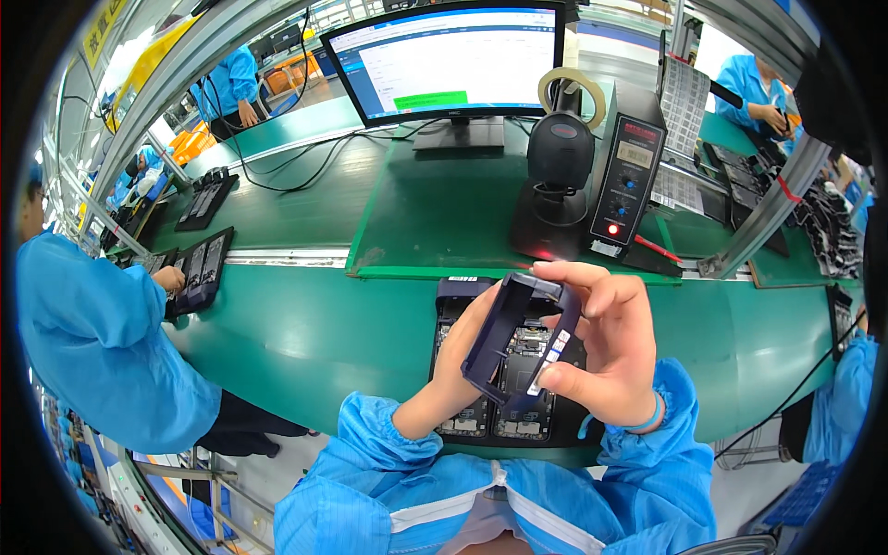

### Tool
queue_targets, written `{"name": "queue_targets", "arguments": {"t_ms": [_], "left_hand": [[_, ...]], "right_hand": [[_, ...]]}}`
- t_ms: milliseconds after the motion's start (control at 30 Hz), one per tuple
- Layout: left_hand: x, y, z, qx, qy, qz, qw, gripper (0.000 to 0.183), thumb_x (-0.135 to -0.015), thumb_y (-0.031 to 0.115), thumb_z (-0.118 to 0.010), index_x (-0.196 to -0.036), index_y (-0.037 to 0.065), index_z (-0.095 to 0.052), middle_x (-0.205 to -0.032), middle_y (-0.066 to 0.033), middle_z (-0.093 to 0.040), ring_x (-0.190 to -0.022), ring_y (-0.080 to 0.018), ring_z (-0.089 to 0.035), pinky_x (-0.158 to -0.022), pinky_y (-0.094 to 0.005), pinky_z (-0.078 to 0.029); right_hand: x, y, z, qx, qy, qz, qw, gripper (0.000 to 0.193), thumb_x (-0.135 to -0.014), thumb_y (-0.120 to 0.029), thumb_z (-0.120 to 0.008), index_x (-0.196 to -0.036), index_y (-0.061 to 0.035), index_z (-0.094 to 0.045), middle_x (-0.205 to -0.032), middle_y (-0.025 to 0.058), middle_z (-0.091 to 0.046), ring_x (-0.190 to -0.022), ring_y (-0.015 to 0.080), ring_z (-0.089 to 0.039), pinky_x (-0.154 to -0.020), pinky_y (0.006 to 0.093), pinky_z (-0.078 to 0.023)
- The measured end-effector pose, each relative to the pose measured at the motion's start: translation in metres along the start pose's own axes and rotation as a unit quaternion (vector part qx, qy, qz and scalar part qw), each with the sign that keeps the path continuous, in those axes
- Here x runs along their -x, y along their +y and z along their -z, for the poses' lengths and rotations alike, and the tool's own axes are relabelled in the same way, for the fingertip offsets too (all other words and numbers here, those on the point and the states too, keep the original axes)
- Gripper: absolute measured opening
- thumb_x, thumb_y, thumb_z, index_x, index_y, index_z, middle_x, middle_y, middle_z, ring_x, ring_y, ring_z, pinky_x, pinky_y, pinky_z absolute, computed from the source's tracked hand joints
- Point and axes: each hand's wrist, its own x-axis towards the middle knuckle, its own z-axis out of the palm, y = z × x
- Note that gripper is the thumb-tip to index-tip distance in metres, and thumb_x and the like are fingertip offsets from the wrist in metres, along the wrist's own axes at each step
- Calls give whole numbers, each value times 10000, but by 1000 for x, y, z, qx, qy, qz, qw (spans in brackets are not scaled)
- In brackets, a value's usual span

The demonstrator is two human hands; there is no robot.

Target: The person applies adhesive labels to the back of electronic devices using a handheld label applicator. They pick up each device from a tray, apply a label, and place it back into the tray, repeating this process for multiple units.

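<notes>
Both my hands hold up a dark, open rectangular plastic housing [487,344], tilted in front of me. A small white label is stuck on its right side wall. My left hand [453,365] grips it along the left edge, with the fingertips partly hidden behind it. My right hand [618,356] closes round the right side, thumb near the label and fingers at the upper end. Below the housing lies a black tray [567,427] with green-and-black circuit boards [524,412] in it, partly covered by my hands.
Beyond my hands stand a black scanner on a stand [560,162], a black control box [629,180] with a red light, and a monitor [449,69]. A label roll [684,102] hangs at right. A co-worker [111,342] sits left beside another tray [205,264].
</notes>
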Motion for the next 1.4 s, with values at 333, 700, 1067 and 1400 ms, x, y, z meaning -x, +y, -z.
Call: {"name": "queue_targets", "arguments": {"t_ms": [333,700,1067,1400], "left_hand": [[19,50,-12,70,-27,-73,994,522,-862,108,-493,-1323,34,-260,-1287,-133,-385,-1151,-223,-428,-961,-319,-355],[43,35,18,198,-38,91,975,578,-740,108,-653,-1229,13,-361,-1268,-111,-356,-1110,-218,-417,-878,-347,-397],[108,-15,53,-360,-21,120,925,686,-733,319,-630,-1260,-19,-352,-1384,-267,-63,-1265,-468,-63,-1014,-506,-109],[97,-17,31,-342,-55,94,933,736,-720,394,-606,-1266,-21,-339,-1368,-314,-6,-1230,-532,-75,-997,-543,-111]], "right_hand": [[8,12,6,587,-42,261,766,510,-854,-485,-310,-1150,-139,-542,-1204,21,-515,-1221,330,-326,-999,548,-16],[55,42,40,406,-4,-103,908,400,-806,-117,-564,-1137,30,-395,-836,164,-595,-728,248,-610,-655,315,-468],[141,47,112,326,350,-295,827,373,-839,-54,-493,-1167,81,-379,-968,135,-567,-835,114,-538,-696,224,-425],[135,71,116,462,298,-234,802,589,-787,-61,-551,-1295,9,-260,-780,23,-432,-603,75,-396,-543,208,-358]]}}
